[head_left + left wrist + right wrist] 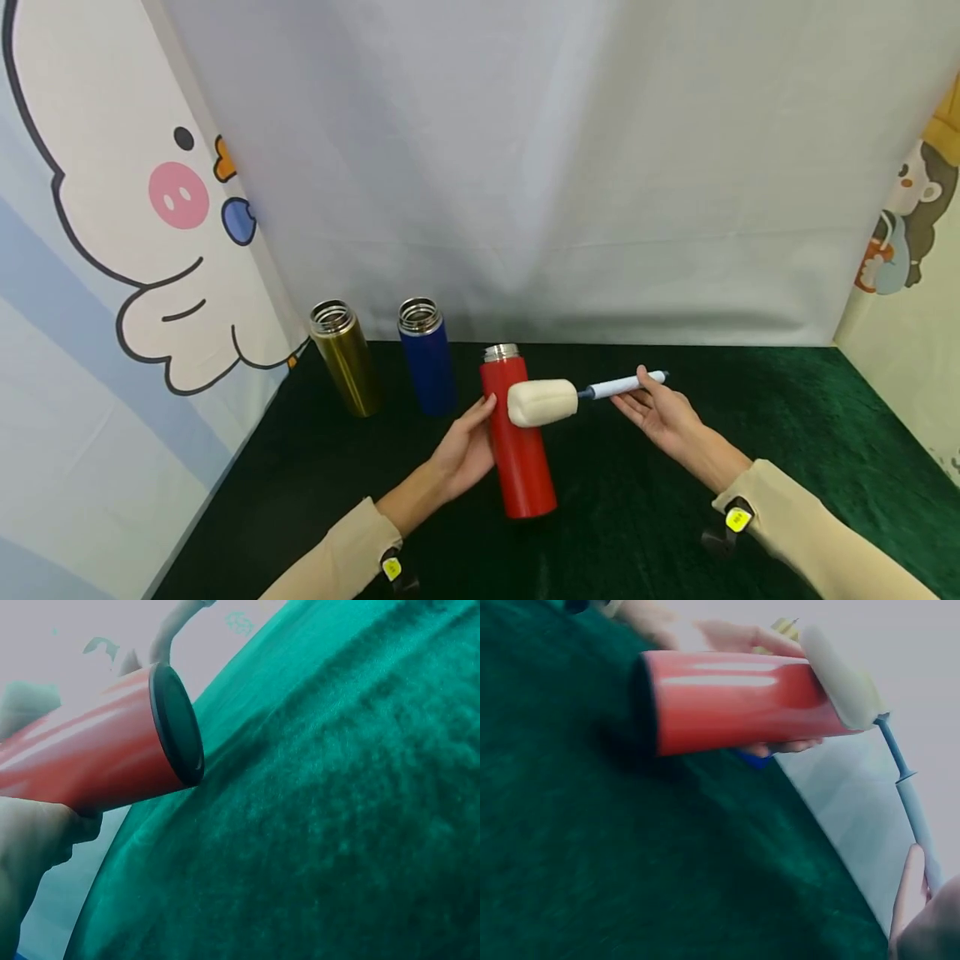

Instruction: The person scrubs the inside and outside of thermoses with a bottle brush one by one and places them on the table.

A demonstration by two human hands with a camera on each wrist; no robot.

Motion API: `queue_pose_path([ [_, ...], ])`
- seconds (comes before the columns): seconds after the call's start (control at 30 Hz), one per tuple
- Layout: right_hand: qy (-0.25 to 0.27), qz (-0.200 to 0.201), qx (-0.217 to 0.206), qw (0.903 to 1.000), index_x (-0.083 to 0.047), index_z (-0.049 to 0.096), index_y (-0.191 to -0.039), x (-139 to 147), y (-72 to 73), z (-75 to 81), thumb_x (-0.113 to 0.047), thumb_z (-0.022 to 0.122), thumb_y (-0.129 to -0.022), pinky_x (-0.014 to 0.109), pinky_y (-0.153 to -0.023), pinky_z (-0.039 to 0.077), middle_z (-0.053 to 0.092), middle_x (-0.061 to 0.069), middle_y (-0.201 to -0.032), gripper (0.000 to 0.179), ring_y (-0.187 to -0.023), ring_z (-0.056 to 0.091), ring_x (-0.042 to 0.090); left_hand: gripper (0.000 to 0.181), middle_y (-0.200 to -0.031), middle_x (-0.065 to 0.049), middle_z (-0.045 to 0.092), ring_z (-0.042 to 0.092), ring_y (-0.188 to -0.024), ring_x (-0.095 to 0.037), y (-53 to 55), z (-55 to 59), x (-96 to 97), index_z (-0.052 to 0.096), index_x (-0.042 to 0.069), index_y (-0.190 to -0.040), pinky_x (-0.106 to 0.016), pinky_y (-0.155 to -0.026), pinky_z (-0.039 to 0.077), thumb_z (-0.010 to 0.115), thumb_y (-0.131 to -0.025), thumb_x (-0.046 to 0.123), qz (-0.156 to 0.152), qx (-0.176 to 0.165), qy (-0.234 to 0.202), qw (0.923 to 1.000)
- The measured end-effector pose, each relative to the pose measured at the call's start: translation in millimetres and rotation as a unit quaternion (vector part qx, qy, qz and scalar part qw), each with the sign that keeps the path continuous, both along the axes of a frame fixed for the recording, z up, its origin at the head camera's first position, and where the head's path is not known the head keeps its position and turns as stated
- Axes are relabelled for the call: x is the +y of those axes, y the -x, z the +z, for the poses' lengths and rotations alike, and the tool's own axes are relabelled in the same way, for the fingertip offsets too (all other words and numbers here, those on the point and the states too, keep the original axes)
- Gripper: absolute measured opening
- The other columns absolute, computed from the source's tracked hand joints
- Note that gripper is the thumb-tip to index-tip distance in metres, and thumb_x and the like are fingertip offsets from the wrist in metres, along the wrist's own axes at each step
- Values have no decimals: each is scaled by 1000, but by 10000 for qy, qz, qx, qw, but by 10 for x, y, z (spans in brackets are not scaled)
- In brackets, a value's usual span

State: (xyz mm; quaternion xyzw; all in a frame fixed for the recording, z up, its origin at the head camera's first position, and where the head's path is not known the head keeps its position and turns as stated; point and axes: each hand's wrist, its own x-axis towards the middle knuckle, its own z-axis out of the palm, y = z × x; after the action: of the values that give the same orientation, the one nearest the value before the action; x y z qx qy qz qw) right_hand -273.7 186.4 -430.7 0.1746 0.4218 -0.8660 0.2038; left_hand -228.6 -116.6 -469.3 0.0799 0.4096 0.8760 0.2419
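Note:
My left hand (467,454) grips a red bottle (522,467) around its middle, with the steel mouth at the top uncovered. The bottle leans a little, and its dark base hangs above the cloth in the left wrist view (176,724). In my right hand (666,417) is a bottle brush (617,387), pinched by its pale blue handle. Its cream sponge head (542,403) points left and lies in front of the red bottle's upper part. Whether sponge and bottle touch, I cannot tell.
A gold bottle (347,367) and a blue bottle (427,367), both without lids, stand at the back left. Dark green cloth (645,517) covers the table. White fabric (570,167) hangs behind, and a cartoon-printed panel (90,333) stands at the left.

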Motion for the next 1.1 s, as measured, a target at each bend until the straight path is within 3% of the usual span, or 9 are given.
queue_pose_path([
  [0.13,-689,302,199,9970,-18,35,-138,47,-106,-132,-35,55,-104,27,-103,55,50,5,-134,42,-94,69,8,53,-141,4,52,51,-129,-13,3,-32,4,18,20,-160,-39,-116,38,35,-112,33,91,-107,3,9999],
  [0.3,-1300,592,390,9890,-20,37,-133,129,-216,-258,-39,57,-103,25,-96,58,51,2,-129,41,-96,67,6,55,-140,4,52,52,-128,-14,9,-54,-13,19,22,-158,-38,-114,42,41,-110,36,66,-142,-28,9999],
  [0.47,-1713,765,495,9810,-24,41,-129,218,-240,-319,-43,59,-102,25,-92,58,56,-4,-116,37,-97,65,7,63,-141,2,52,54,-127,-17,14,-39,-28,17,22,-158,-41,-111,46,51,-107,35,132,-67,343,9993],
  [0.67,-1974,871,628,9744,-18,40,-138,241,-171,-332,-44,59,-102,23,-87,58,58,-7,-106,48,-95,64,5,58,-141,1,51,53,-128,-18,17,-31,-26,17,29,-158,-43,-112,44,46,-109,39,103,-232,301,9992],
  [0.83,-1665,670,537,9823,-13,40,-135,166,-66,-252,-40,59,-102,22,-88,58,58,-4,-109,47,-92,66,5,59,-149,0,44,48,-134,-18,21,-33,-8,13,33,-160,-47,-120,36,44,-109,37,78,-291,97,9995],
  [1.0,-899,198,307,9953,-17,40,-129,96,58,-97,-36,59,-102,23,-95,58,60,-2,-105,38,-89,69,6,60,-159,-3,35,39,-143,-20,11,-37,13,11,28,-162,-51,-128,21,43,-110,33,-31,-217,-32,9998],
  [1.1,-401,-114,135,9990,-19,41,-128,75,117,-9,-34,60,-101,23,-100,56,64,-1,-98,36,-88,70,8,57,-157,0,39,39,-143,-19,1,-41,24,15,25,-162,-49,-128,22,40,-111,34,-124,-126,7,9998],
])
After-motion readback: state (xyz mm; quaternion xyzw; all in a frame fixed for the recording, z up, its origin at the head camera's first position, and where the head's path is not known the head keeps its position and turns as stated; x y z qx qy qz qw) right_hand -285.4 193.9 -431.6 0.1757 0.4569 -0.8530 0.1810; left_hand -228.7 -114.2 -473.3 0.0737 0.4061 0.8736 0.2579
